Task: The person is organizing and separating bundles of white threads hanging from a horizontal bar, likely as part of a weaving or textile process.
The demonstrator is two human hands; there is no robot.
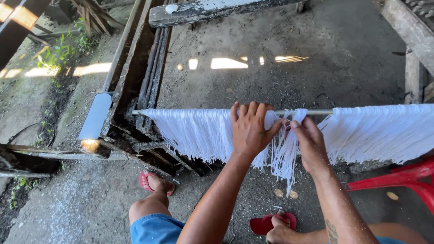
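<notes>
The floor (316, 58) is rough grey concrete, shaded, with bright patches of sunlight (228, 63) across its middle. A weathered wooden beam (217, 10) with peeling white paint lies above those patches. Left of the beam, dark wooden rails (151, 68) run down toward a grey metal plate (95, 116). Farther left, green weeds (63, 50) grow on bare ground. Far right of the beam stands a wooden post (412, 74), with red plastic furniture (407, 177) below it.

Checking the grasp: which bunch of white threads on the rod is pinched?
The narrow middle bunch, pinched by the right hand; the wide bunches either side hang free.
</notes>
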